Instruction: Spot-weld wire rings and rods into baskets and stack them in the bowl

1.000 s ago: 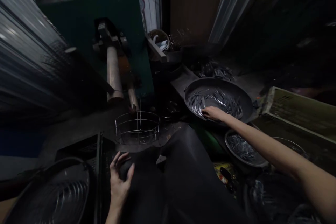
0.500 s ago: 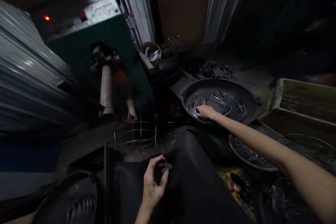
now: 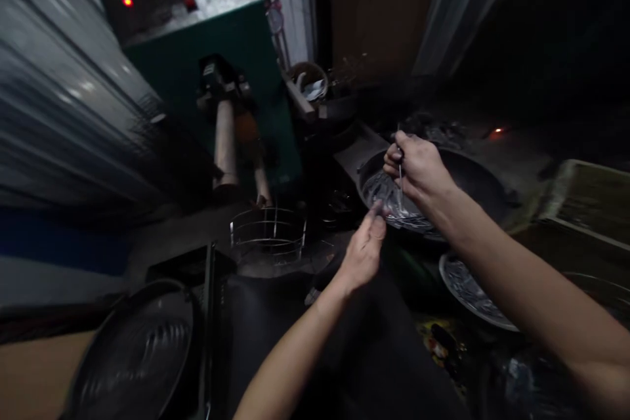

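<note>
My right hand [image 3: 416, 164] is closed on a thin metal wire piece [image 3: 400, 180], which stands nearly upright above a wide dark pan [image 3: 485, 177]. Shiny bent wire pieces [image 3: 388, 200] lie heaped in that pan. Lower and to the left, my left hand [image 3: 364, 246] reaches toward the pan's near rim with its fingers stretched out. Its fingertips are blurred, close below the wire, and I make out nothing held in them. A wire ring frame [image 3: 268, 236] stands left of my left hand.
A green machine [image 3: 177, 46] with a lit red lamp and two protruding metal arms [image 3: 226, 144] stands at left. Right of my lap are a shallow bowl [image 3: 472, 292] of metal pieces and a crate [image 3: 590, 203]. Another dark pan [image 3: 138, 348] sits lower left.
My right hand has come up out of the pan with a wire piece. My left hand has moved up and right from over my lap toward the pan. The view has shifted slightly.
</note>
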The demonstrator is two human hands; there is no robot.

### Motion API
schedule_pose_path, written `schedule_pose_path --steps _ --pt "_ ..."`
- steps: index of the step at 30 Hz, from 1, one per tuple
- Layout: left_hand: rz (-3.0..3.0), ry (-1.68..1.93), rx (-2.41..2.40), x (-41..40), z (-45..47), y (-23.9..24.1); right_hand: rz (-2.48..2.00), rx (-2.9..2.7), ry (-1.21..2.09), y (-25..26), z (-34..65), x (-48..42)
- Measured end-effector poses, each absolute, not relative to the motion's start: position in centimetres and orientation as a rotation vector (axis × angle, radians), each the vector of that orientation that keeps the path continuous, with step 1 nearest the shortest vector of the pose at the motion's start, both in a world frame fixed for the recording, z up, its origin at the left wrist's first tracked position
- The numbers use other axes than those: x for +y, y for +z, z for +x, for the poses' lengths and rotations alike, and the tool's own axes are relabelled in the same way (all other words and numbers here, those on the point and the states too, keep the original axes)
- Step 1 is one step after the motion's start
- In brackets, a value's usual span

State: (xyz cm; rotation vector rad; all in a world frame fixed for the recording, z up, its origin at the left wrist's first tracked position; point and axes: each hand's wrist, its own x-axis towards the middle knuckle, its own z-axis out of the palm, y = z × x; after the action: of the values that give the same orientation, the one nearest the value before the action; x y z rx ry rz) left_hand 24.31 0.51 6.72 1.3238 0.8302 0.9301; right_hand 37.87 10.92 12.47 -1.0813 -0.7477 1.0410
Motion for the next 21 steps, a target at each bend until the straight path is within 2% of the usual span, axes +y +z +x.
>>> schedule_pose_path --steps 2,5,10,16,21 --pt "1.183 0.897 0.774 0.1 23.5 6.8 -1.078 -0.796 1.054 11.8 34.1 9.2" --pt "1.187 0.919 0.951 -0.3 21.0 6.4 -1.124 -0.901 1.033 9.9 30.3 7.0" --pt "1.474 0.910 1.301 -1.3 14.1 6.7 -1.137 -1.257 1.299 7.4 26.8 5.3" --pt "1.967 1.054 1.713 -0.5 1.6 8.0 -1.112 -1.113 1.393 7.3 21.8 11.0" --pt "2.234 1.036 1.595 4.7 -0.9 5.0 -1.110 -0.999 1.577 6.8 18.9 14.1"
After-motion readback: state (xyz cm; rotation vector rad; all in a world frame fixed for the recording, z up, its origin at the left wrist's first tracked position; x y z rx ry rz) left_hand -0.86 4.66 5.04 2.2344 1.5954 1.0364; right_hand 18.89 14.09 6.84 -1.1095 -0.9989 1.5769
